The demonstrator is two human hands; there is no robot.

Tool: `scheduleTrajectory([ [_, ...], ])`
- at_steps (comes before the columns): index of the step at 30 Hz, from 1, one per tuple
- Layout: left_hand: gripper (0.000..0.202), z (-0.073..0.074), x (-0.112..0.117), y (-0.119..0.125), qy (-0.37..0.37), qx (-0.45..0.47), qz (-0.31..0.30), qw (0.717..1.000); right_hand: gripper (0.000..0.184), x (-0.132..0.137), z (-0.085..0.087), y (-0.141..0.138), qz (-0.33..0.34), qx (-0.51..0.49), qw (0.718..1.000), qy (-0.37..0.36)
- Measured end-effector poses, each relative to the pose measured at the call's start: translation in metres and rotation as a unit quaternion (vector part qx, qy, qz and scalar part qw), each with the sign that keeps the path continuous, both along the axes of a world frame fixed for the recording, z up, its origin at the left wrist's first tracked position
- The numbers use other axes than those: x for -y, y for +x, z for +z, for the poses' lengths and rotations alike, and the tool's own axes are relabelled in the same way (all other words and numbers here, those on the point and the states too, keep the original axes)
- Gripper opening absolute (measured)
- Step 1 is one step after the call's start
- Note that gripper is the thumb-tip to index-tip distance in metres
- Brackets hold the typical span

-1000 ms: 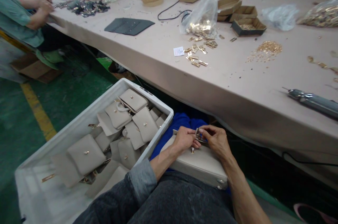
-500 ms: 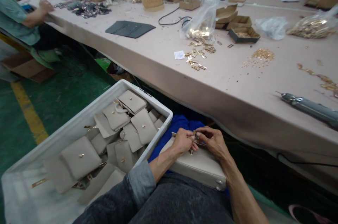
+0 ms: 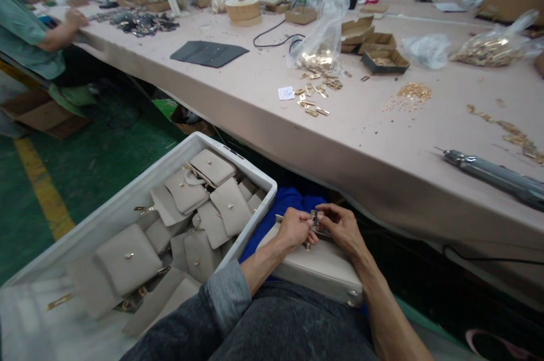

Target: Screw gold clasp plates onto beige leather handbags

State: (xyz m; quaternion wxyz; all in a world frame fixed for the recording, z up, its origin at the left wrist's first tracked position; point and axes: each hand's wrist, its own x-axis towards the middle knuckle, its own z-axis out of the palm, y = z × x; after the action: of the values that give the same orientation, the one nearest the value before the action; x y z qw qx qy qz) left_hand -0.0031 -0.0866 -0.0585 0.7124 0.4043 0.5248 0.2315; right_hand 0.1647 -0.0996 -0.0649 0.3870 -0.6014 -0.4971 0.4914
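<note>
A beige leather bag (image 3: 317,267) lies across my lap below the table edge. Both hands meet above its top. My left hand (image 3: 294,228) is closed, its fingertips pinching one end of a small metal clasp plate (image 3: 317,221). My right hand (image 3: 342,226) is closed too and pinches the other end of that plate. A small gold stud on the bag shows just under my left fingers.
A white crate (image 3: 127,202) at my left holds several beige bags. On the pink table (image 3: 361,134) lie loose gold clasps (image 3: 312,94), a plastic bag of hardware (image 3: 323,38), small cardboard boxes and a grey electric screwdriver (image 3: 493,177). Another person (image 3: 25,26) works at the far left.
The view has tipped slightly upward. My hands stay on the clasp plate over the bag, with only small finger shifts.
</note>
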Motion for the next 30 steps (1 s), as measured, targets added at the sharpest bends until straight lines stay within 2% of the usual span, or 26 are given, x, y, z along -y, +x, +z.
scheduleTrajectory([
  [4, 0.025, -0.0018, 0.0003, 0.0009, -0.001, -0.003, -0.002, 1.000, 0.028, 0.0003, 0.0007, -0.0001, 0.015, 0.000, 1.000, 0.003],
  [10, 0.025, -0.0024, 0.0010, 0.0021, 0.003, -0.004, -0.004, 1.000, 0.029, 0.0012, 0.0037, 0.0003, 0.013, -0.012, 1.000, -0.002],
  [19, 0.022, -0.0017, 0.0027, 0.0019, -0.003, 0.004, 0.006, 1.000, 0.022, 0.0024, 0.0003, 0.0054, 0.022, 0.052, 0.993, 0.106],
  [30, 0.017, 0.0016, 0.0026, 0.0025, -0.010, 0.015, 0.031, 0.999, 0.020, 0.0040, -0.0062, 0.0085, 0.007, 0.014, 0.994, 0.112],
])
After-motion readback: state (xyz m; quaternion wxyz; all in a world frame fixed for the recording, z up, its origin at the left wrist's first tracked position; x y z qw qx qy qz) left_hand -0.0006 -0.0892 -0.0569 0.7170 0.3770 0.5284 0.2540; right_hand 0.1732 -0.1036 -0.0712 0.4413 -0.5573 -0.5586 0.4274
